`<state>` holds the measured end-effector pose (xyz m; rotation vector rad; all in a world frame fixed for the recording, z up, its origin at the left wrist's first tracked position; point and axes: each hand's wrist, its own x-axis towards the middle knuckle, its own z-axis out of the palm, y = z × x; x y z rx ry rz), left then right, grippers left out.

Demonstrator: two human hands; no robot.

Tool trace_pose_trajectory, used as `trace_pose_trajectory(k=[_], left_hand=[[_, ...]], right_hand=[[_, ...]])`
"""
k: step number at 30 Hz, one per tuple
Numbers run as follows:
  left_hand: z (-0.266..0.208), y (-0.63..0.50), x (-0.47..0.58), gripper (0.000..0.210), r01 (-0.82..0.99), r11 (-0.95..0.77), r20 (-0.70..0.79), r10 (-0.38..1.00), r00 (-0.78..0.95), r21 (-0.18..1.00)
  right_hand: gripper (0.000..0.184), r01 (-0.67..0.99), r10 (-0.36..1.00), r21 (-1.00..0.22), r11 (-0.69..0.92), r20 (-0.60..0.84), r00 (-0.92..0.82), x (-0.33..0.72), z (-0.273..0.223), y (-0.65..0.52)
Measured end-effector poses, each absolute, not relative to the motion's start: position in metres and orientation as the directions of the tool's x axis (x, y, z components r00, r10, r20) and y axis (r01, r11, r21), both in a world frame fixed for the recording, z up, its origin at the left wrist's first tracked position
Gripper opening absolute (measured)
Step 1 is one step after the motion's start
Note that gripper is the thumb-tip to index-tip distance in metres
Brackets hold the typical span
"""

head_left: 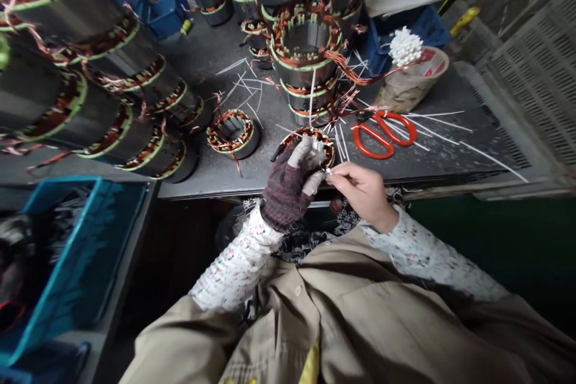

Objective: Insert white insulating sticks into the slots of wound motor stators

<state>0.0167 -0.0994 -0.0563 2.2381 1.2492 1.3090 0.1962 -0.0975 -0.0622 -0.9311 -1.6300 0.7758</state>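
Observation:
A small motor stator point(330, 159) with copper windings and a green-yellow rim lies at the bench's front edge, partly covered by my hands. My left hand point(292, 177), in a dark knitted glove with pale fingertips, is closed over its near left side. At the near rim, my bare right hand point(360, 189) pinches the small white end of what looks like a cable tie point(328, 171), close to the left fingertips. A long white strip point(312, 99) sticks up behind the left hand. Whether it belongs to the pinched end is hidden.
Stacked stators point(306, 66) stand behind, with more rows at left. A single stator point(231, 132) sits left of my hands. Red-handled scissors point(378, 135) lie right among loose white strips. A tape-wrapped holder point(411, 81) carries bundled white ties. A teal crate point(67, 270) is lower left.

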Motion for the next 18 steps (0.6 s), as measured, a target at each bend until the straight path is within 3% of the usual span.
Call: trace_pose_trajectory(k=[2,6,12,18], left_hand=[[-0.057,-0.099,0.017,0.042,0.512,-0.579,0.562,0.801,0.208,0.635],[-0.052,-0.095,0.015,0.017,0.56,-0.625,0.598,0.757,0.263,0.545],[-0.049,-0.093,0.016,0.018,0.524,-0.67,0.657,0.712,0.25,0.526],[-0.054,-0.09,0.01,0.026,0.529,-0.703,0.655,0.684,0.321,0.475]], right_hand=[[0.02,0.18,0.889,-0.871,0.457,0.439,-0.13,0.195,-0.06,-0.097],[0.025,0.232,0.873,-0.844,0.484,0.45,-0.187,0.201,-0.048,-0.102],[0.026,0.378,0.834,-0.745,0.55,0.514,-0.2,0.199,-0.053,-0.091],[0.023,0.403,0.864,-0.767,0.5,0.471,-0.176,0.196,-0.055,-0.084]])
